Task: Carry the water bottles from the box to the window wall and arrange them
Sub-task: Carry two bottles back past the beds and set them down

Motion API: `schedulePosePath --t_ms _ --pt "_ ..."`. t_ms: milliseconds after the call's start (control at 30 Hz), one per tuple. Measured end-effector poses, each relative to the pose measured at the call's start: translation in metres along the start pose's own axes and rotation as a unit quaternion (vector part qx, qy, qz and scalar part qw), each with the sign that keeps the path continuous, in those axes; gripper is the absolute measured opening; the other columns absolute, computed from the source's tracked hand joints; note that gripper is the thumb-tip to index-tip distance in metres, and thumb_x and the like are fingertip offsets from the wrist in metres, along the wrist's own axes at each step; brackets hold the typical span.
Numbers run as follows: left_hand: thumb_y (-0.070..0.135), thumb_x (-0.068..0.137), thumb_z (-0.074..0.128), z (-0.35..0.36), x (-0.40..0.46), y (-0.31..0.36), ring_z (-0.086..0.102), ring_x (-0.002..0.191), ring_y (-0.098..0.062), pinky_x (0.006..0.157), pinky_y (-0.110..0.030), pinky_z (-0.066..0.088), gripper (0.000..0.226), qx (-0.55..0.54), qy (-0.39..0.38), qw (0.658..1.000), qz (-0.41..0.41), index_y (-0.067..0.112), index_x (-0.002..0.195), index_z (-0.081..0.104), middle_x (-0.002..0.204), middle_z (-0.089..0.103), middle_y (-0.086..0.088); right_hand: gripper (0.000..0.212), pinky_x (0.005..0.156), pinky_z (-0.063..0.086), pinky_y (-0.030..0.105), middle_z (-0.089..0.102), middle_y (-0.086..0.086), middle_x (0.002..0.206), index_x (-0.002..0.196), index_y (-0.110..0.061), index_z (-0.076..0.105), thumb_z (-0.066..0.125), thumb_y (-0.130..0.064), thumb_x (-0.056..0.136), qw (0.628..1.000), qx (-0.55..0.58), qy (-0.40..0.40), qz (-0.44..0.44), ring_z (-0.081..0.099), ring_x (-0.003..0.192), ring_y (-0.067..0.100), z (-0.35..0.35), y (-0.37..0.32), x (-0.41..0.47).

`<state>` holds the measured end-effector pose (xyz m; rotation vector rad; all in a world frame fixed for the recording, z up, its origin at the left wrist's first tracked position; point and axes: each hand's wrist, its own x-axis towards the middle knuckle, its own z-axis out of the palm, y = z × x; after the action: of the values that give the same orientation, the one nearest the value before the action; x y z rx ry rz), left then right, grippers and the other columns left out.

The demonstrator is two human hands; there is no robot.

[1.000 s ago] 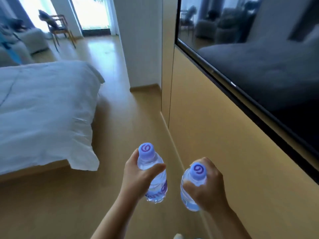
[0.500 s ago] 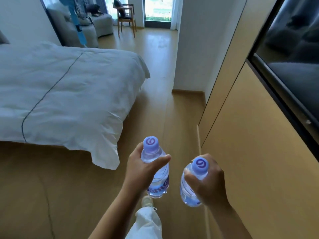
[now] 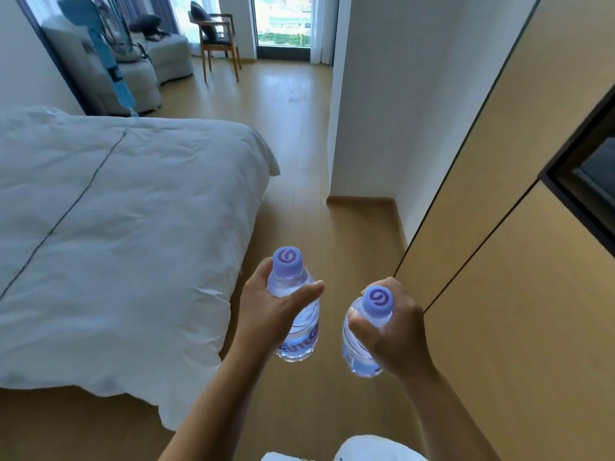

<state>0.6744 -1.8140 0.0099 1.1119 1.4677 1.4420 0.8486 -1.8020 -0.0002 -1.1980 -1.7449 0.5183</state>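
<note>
While fingers (image 3: 362, 327) wrap each water bottle (image 3: 299, 327), caps up, floor (image 3: 299, 128) below

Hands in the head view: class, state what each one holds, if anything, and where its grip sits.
Left hand holds a water bottle around its upper body, below the cap. Right hand holds another bottle at neck and shoulder.

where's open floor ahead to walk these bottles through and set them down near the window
A bare floor lane runs between the bed and the white wall corner, widening before the window. The free patch lies right of the wooden chair. It is crowded far left around the sofa. Left hand and right hand each hold a bottle.
</note>
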Motion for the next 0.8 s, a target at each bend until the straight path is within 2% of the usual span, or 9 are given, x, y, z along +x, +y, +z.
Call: schedulePosePath --t_ms 100,233,367,433,567,667,800 --pt "0.047 0.046 0.077 -0.006 0.041 -0.008 0.066 0.063 -0.009 0.061 -0.021 0.052 0.036 0.003 0.01 1.0 -0.012 0.032 0.077 0.064 0.07 0.069 0.005 0.019 0.053 0.047 0.015 0.052 -0.008 0.062 0.072 -0.033 0.044 0.058 -0.043 0.063 1.0 0.004 -0.003 0.012 0.055 0.056 0.012 0.023 0.012 0.036" --pt "0.049 0.045 0.076 -0.009 0.099 -0.017 0.068 0.066 -0.013 0.064 -0.028 0.054 0.042 0.012 0.026 0.999 -0.031 0.027 0.079 0.064 0.073 0.069 0.003 0.02 0.053 0.048 0.013 0.052 -0.013 0.064 0.074 -0.024 0.05 0.067 -0.028 0.064 1.0 -0.005 -0.011 0.019 0.056 0.056 0.013 0.055 0.034 0.089" --pt "0.05 0.044 0.076 -0.004 0.171 -0.022 0.068 0.067 -0.017 0.069 -0.036 0.057 0.048 0.017 0.039 0.998 -0.043 0.02 0.08 0.064 0.072 0.069 0.0 0.018 0.054 0.045 0.011 0.053 -0.013 0.063 0.071 -0.029 0.049 0.063 -0.036 0.064 0.999 0.025 -0.016 0.02 0.056 0.057 0.012 0.089 0.057 0.158" --pt "0.049 0.044 0.075 0.002 0.215 -0.023 0.069 0.068 -0.019 0.072 -0.039 0.057 0.048 0.018 0.044 0.998 -0.044 0.019 0.08 0.065 0.072 0.07 -0.001 0.017 0.055 0.045 0.013 0.054 -0.01 0.063 0.071 -0.023 0.052 0.062 -0.036 0.063 0.999 0.032 -0.02 0.013 0.055 0.057 0.012 0.107 0.072 0.2" --pt "0.042 0.047 0.078 0.013 0.311 -0.015 0.068 0.067 -0.017 0.07 -0.037 0.056 0.036 0.031 0.054 0.998 -0.032 0.024 0.076 0.065 0.07 0.07 0.001 0.013 0.055 0.046 0.024 0.056 0.001 0.064 0.068 -0.011 0.058 0.066 -0.02 0.062 0.999 0.028 -0.03 -0.009 0.054 0.056 0.016 0.14 0.097 0.296" --pt "0.033 0.053 0.078 0.016 0.377 -0.007 0.068 0.067 -0.015 0.07 -0.035 0.056 0.03 0.042 0.074 0.996 -0.023 0.02 0.076 0.065 0.069 0.069 0.002 0.01 0.056 0.046 0.027 0.056 0.002 0.064 0.067 -0.013 0.058 0.065 -0.016 0.061 0.999 0.03 -0.036 -0.016 0.053 0.057 0.017 0.158 0.112 0.357" --pt "0.033 0.053 0.078 0.021 0.445 -0.004 0.068 0.07 -0.018 0.073 -0.037 0.056 0.034 0.041 0.092 0.995 -0.021 0.018 0.081 0.065 0.072 0.07 0.0 0.009 0.054 0.047 0.027 0.057 0.003 0.063 0.065 -0.009 0.059 0.065 -0.015 0.062 0.998 0.032 -0.053 -0.017 0.054 0.056 0.018 0.178 0.134 0.415"
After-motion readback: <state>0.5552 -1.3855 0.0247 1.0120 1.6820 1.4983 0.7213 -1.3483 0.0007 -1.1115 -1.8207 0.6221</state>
